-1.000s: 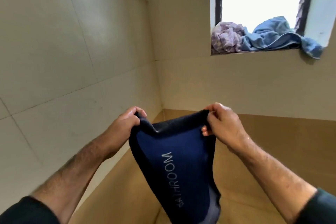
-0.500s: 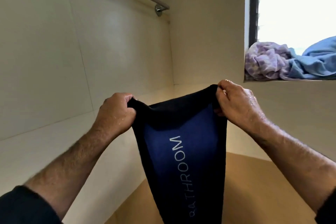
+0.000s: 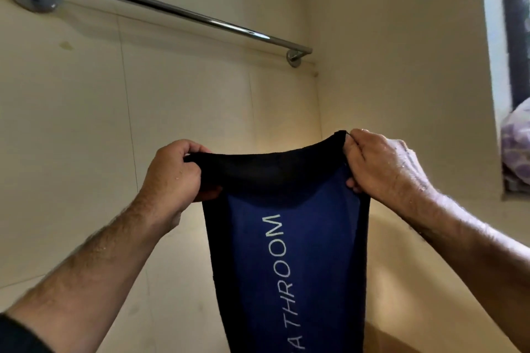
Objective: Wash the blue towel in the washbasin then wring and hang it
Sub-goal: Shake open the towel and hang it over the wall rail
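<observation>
Towel [image 3: 289, 266] hanging lengthwise (lettering vertical) | hands: left [image 3: 172, 178], right [image 3: 384, 166] gripping top corners

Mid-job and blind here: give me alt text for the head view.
Two hands hold a blue towel stretched by its top corners, left hand and right hand each gripping one, below a chrome towel rail on a tiled wall. White lettering runs down the hanging towel; patterned cloth sits at the right edge.

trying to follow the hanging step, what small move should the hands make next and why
Probably lift the blue towel up and over the towel rail. The left hand and right hand grip its top corners, spread wide, and the bare rail sits above.
</observation>
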